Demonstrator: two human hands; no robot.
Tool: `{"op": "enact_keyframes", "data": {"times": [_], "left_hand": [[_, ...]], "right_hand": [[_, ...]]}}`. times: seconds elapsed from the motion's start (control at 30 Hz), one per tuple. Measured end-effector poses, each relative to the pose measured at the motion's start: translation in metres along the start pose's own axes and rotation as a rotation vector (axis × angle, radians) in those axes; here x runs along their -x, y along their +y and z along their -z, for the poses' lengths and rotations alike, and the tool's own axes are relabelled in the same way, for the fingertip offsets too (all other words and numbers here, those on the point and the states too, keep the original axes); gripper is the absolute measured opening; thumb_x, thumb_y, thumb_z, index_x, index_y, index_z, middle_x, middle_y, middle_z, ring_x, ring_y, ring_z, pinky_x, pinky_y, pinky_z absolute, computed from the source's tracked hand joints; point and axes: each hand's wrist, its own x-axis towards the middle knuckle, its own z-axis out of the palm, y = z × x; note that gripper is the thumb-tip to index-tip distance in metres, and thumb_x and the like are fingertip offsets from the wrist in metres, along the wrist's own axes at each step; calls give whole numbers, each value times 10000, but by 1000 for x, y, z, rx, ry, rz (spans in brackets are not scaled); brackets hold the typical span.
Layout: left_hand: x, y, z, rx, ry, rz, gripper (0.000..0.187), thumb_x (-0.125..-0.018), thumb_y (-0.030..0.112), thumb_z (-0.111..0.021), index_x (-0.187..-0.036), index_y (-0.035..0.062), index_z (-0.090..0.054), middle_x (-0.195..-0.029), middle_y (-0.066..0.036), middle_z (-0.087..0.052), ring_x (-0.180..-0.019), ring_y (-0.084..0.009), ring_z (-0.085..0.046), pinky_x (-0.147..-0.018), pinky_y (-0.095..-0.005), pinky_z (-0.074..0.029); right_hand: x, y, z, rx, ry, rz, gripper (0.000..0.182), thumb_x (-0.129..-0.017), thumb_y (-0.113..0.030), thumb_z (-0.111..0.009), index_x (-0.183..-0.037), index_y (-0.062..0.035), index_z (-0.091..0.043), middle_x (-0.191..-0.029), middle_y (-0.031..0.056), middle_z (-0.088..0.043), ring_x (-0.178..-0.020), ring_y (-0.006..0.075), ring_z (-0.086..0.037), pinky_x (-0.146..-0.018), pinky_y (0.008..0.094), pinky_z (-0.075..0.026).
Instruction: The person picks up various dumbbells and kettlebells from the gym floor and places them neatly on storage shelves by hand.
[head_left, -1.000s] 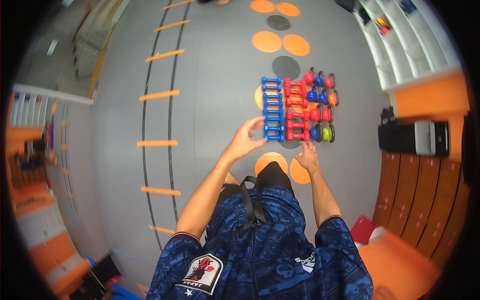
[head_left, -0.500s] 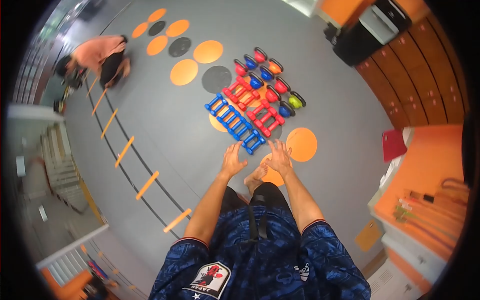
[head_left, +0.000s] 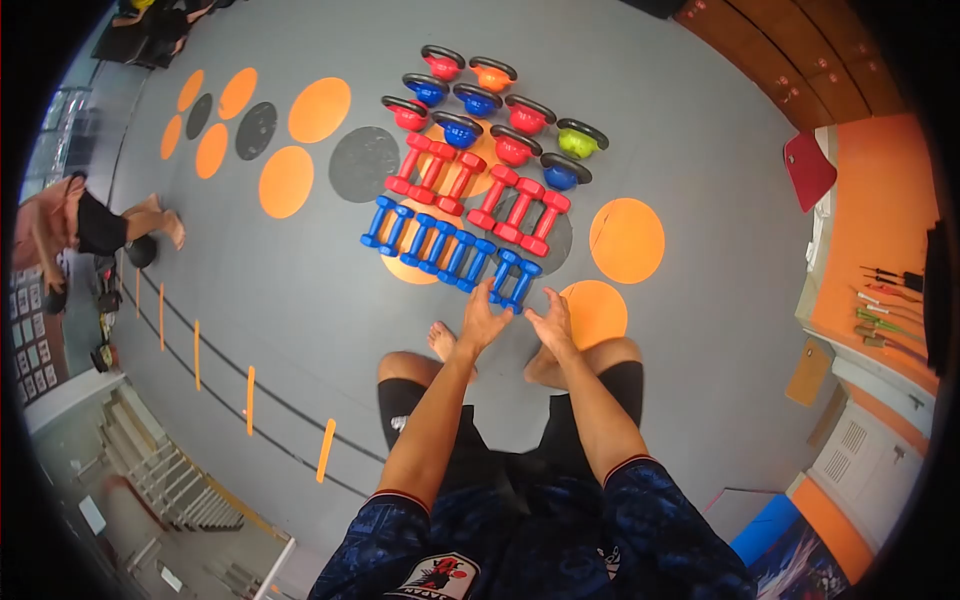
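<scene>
My left hand (head_left: 484, 322) reaches down to the near end of a row of blue dumbbells (head_left: 521, 285), its fingertips right beside the last ones and its thumb apart. On the other side, my right hand (head_left: 552, 324) is held over the floor with thumb and fingers spread, just to the right of that same end. Neither hand has anything in its grasp. Behind the blue row lie several red dumbbells (head_left: 460, 183), side by side. Farther back stand several kettlebells in red, blue and orange, with a green kettlebell (head_left: 578, 144) at the right.
Orange floor discs (head_left: 627, 240) and dark discs (head_left: 365, 164) lie around and under the weights. An agility ladder with orange rungs (head_left: 251, 400) runs along the left. Another person (head_left: 100, 225) bends at the far left, near a dark ball. Brown lockers (head_left: 800, 70) line the upper right.
My body has sunk lower with knees spread apart, and the weights appear larger. My hands are closer together by the blue row. The other person has risen from a crouch into a bend.
</scene>
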Motion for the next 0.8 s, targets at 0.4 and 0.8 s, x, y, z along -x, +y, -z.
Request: {"op": "enact_keyframes", "data": {"times": [0.4,0.8], "left_hand": [[-147,-216,-135,-70,-177,185,759,-705,269,-734,-1334,-49,-451,-1235,-270,-568,-1151,-406,-551,-998,-433,-444],[-166,-290,-180,-112,-278,158,573,-773,261,-702,-1242,20,-478,-1047,-290,-649,-1027,-455,-613,-882,-480,-490]], "right_hand": [[-173,161,-191,-90,86,-285,847,-747,-297,-764,-1397,22,-324,-1315,284,-481,-1209,398,-513,-1034,429,-431],[-204,207,-233,-486,87,-273,458,-854,-205,-644,-1187,10,-417,-765,180,-671,-605,284,-687,-626,402,-562]]}}
